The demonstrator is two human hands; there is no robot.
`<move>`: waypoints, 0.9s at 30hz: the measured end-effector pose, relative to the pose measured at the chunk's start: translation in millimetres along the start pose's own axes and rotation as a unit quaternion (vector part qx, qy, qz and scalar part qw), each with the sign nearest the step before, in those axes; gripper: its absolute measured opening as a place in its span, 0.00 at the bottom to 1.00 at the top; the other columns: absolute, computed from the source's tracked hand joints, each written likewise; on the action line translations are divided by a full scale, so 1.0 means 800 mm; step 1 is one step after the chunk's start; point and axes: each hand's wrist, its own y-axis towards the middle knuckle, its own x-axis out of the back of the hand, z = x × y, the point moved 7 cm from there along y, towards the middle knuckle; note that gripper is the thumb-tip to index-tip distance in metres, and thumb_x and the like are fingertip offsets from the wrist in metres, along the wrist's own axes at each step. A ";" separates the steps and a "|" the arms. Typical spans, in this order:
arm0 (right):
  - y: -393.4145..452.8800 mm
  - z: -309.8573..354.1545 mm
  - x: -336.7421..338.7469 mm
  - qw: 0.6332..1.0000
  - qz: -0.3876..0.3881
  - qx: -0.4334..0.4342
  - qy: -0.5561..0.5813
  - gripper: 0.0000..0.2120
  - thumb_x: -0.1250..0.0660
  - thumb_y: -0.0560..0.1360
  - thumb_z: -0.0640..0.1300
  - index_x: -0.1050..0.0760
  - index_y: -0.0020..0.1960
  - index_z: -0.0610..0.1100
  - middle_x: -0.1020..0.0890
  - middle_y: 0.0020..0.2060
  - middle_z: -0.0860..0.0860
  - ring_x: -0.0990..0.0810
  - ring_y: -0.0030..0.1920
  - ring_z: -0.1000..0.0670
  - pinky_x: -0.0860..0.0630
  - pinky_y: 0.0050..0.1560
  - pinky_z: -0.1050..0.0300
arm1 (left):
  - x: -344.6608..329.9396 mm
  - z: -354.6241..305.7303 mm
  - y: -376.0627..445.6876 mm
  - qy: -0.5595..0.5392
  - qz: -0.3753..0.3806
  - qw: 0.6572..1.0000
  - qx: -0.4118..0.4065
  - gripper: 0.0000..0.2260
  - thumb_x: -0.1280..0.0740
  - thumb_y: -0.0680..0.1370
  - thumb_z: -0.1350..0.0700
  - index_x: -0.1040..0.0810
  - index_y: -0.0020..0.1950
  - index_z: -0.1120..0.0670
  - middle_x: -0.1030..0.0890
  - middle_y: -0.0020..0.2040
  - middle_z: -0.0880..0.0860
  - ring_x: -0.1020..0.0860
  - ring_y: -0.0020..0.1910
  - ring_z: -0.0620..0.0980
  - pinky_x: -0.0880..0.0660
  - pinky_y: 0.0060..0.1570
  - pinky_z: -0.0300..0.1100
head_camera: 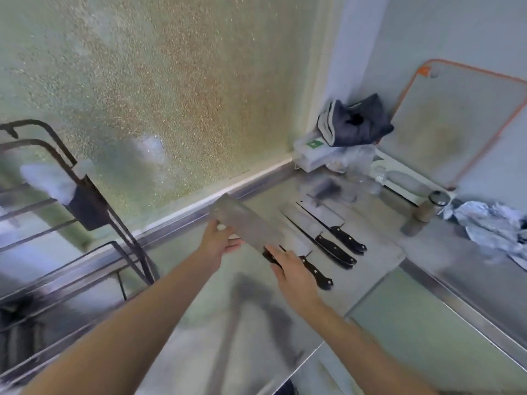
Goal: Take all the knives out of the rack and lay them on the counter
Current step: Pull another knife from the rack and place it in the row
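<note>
A broad cleaver (245,223) hangs just above the steel counter (370,252), held at both ends. My right hand (291,273) is closed around its black handle. My left hand (218,240) supports the blade's left edge with fingers underneath. Three black-handled knives lie side by side on the counter to the right: one (315,270) close beside my right hand, a middle one (328,245), and the farthest (342,235). The dark wire rack (94,206) stands at the left; I see no knives in its holder.
A cutting board (456,124) with an orange rim leans on the wall at the back right. A dark cloth (353,121) sits on a small box in the corner. A small jar (430,206) and crumpled cloth (490,223) lie at the right.
</note>
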 end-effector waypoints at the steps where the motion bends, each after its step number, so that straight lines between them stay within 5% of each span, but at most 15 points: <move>1: -0.001 -0.011 -0.009 1.000 0.006 -0.015 0.004 0.21 0.43 0.79 0.42 0.38 0.71 0.54 0.26 0.55 0.44 0.26 0.56 0.43 0.27 0.55 0.48 | -0.003 0.014 0.007 0.002 -0.006 1.000 0.011 0.08 0.40 0.79 0.61 0.34 0.57 0.53 0.23 0.46 0.54 0.20 0.24 0.44 0.24 0.33 0.36; 4: -0.002 -0.038 -0.035 0.999 0.023 -0.045 0.010 0.21 0.44 0.80 0.42 0.38 0.71 0.55 0.26 0.55 0.45 0.26 0.55 0.44 0.26 0.54 0.46 | -0.009 0.049 0.026 0.003 -0.021 0.999 0.045 0.04 0.39 0.78 0.60 0.34 0.50 0.53 0.23 0.41 0.52 0.21 0.26 0.46 0.25 0.35 0.39; 10: 0.002 -0.083 -0.078 0.994 0.056 -0.089 -0.012 0.21 0.45 0.80 0.42 0.40 0.70 0.55 0.27 0.57 0.47 0.27 0.55 0.45 0.28 0.49 0.52 | -0.010 0.128 0.045 0.065 -0.010 0.996 0.068 0.17 0.35 0.76 0.63 0.35 0.63 0.57 0.24 0.49 0.55 0.23 0.38 0.48 0.26 0.30 0.34; 12: 0.003 -0.096 -0.089 0.992 0.065 -0.103 -0.027 0.20 0.46 0.80 0.42 0.40 0.70 0.55 0.28 0.60 0.48 0.28 0.57 0.45 0.29 0.49 0.53 | -0.011 0.151 0.051 0.185 0.002 0.982 0.045 0.19 0.33 0.74 0.61 0.33 0.64 0.55 0.26 0.58 0.56 0.24 0.54 0.53 0.27 0.46 0.35; 15: 0.009 -0.111 -0.104 0.988 0.077 -0.131 -0.040 0.20 0.46 0.80 0.41 0.40 0.70 0.54 0.28 0.60 0.46 0.28 0.57 0.44 0.28 0.50 0.50 | -0.018 0.178 0.062 0.442 0.054 0.895 -0.005 0.31 0.31 0.73 0.52 0.39 0.73 0.52 0.38 0.75 0.54 0.40 0.73 0.53 0.40 0.70 0.47; 19: 0.018 -0.126 -0.117 0.982 0.081 -0.161 -0.063 0.21 0.45 0.80 0.41 0.40 0.71 0.54 0.27 0.58 0.44 0.27 0.55 0.43 0.28 0.48 0.51 | -0.026 0.203 0.065 0.598 0.118 0.792 -0.044 0.37 0.34 0.73 0.43 0.49 0.76 0.50 0.51 0.78 0.52 0.52 0.77 0.57 0.47 0.73 0.56; 27: 0.026 -0.130 -0.125 0.978 0.090 -0.162 -0.099 0.25 0.42 0.78 0.38 0.43 0.71 0.52 0.32 0.60 0.45 0.29 0.55 0.45 0.34 0.40 0.53 | -0.019 0.222 0.066 0.667 0.150 0.726 -0.073 0.35 0.40 0.75 0.41 0.55 0.76 0.48 0.57 0.78 0.50 0.55 0.77 0.56 0.45 0.73 0.54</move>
